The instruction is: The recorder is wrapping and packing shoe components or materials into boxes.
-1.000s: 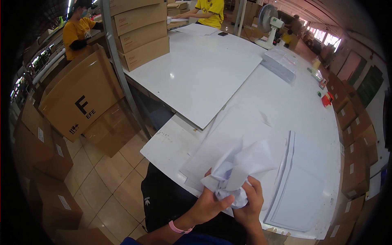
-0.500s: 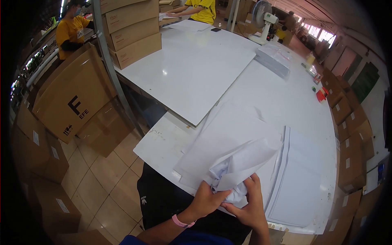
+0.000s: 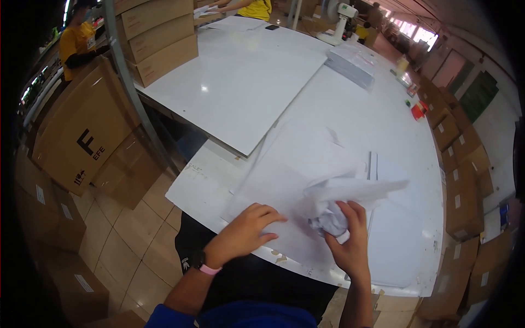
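Observation:
A crumpled sheet of white paper (image 3: 332, 217) is gripped in my right hand (image 3: 351, 238), fingers and thumb closed round it. One loose flap of the sheet sticks out to the right. My left hand (image 3: 246, 232) is apart from it, fingers spread with nothing in them, just over the near edge of the table. Beneath both lie flat white paper sheets (image 3: 273, 180). Right of my right hand rests a neat stack of white paper (image 3: 399, 235), partly covered by the flap.
The white table (image 3: 219, 71) carries stacked brown boxes (image 3: 164, 60) at the far left, a plastic-wrapped grey pack (image 3: 350, 68), a red tape dispenser (image 3: 419, 110) and a fan (image 3: 342, 24). Cartons (image 3: 465, 202) line the right side. A metal post (image 3: 123, 71) stands left. Two people in yellow are beyond.
My left hand has let go of the paper and drawn away to the left, opening. My right hand has kept the crumpled paper, its flap swinging right. The view has shifted slightly.

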Tool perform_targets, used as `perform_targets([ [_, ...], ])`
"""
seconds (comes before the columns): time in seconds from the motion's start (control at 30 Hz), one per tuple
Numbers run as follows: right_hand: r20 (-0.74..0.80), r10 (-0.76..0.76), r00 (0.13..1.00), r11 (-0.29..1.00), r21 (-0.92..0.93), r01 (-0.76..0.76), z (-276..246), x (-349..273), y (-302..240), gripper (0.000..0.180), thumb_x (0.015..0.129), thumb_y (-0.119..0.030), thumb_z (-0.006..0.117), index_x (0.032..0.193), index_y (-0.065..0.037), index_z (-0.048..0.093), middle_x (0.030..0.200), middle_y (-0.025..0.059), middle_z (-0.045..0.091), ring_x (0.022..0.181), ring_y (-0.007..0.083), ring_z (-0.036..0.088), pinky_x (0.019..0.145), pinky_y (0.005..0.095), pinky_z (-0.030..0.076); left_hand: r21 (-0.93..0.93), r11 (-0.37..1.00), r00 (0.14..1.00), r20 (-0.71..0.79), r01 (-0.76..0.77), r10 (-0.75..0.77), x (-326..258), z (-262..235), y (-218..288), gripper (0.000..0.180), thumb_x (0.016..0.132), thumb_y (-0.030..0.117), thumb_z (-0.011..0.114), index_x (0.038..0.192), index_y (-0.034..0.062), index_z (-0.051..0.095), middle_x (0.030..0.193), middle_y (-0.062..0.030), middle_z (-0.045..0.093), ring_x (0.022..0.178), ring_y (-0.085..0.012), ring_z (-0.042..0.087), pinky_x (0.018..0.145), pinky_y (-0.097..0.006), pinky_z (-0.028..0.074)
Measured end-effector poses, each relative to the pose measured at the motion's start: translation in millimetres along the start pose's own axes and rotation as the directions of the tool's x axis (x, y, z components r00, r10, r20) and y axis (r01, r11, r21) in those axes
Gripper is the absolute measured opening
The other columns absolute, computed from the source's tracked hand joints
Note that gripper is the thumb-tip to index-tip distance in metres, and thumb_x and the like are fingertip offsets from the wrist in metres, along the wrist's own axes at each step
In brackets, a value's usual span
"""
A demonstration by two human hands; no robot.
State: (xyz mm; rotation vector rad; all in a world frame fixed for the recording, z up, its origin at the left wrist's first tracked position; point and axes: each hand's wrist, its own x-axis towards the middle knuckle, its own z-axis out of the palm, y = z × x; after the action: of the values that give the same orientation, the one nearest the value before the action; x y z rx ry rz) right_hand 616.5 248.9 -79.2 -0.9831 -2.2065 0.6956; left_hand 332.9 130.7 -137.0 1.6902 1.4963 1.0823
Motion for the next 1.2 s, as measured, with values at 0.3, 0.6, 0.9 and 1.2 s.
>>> perform_targets([
  [0.3,0.093,0.01,0.996,0.991,-0.137,0.003,7,8,-5,0.088,0.083,0.004,0.087,0.165,-0.018,0.061,0.161,0.0268,0.055,0.143,0.0492,0.06,0.121,0.0521,0.054,0.181,0.968,0.984,0.076,-0.175,0.164,11,-6,-10,0.02,0.092,0.011,0.093,0.112,0.0099,0.087,0.127,-0.0087,0.073,0.123,-0.0314,0.069,0.11,-0.043,0.057],
  [0.6,0.049,-0.004,0.999,0.993,-0.117,0.01,11,8,7,0.086,0.086,0.005,0.086,0.165,-0.015,0.059,0.165,0.0258,0.053,0.146,0.049,0.058,0.123,0.0528,0.053,0.14,0.987,0.996,-0.031,-0.082,0.087,21,4,-14,0.015,0.093,0.012,0.093,0.107,0.0069,0.089,0.117,-0.0074,0.08,0.111,-0.0295,0.075,0.102,-0.041,0.061],
  [0.9,0.045,0.015,0.999,0.991,-0.135,-0.009,22,8,5,0.089,0.086,0.008,0.084,0.168,-0.017,0.057,0.166,0.0286,0.052,0.146,0.0509,0.057,0.122,0.0529,0.053,0.17,0.985,0.997,-0.072,-0.022,0.034,29,4,-6,0.012,0.102,0.013,0.085,0.105,0.0015,0.084,0.107,-0.0118,0.081,0.1,-0.0334,0.076,0.092,-0.042,0.061],
  [1.2,-0.064,0.052,0.997,0.995,-0.085,-0.057,27,14,4,0.085,0.086,0.006,0.085,0.165,-0.015,0.06,0.163,0.03,0.055,0.147,0.052,0.057,0.125,0.0534,0.05,0.164,0.985,0.994,-0.108,0.047,-0.03,34,8,-7,0.017,0.106,0.016,0.081,0.103,-0.0013,0.081,0.102,-0.0155,0.078,0.096,-0.0384,0.074,0.088,-0.046,0.059],
])
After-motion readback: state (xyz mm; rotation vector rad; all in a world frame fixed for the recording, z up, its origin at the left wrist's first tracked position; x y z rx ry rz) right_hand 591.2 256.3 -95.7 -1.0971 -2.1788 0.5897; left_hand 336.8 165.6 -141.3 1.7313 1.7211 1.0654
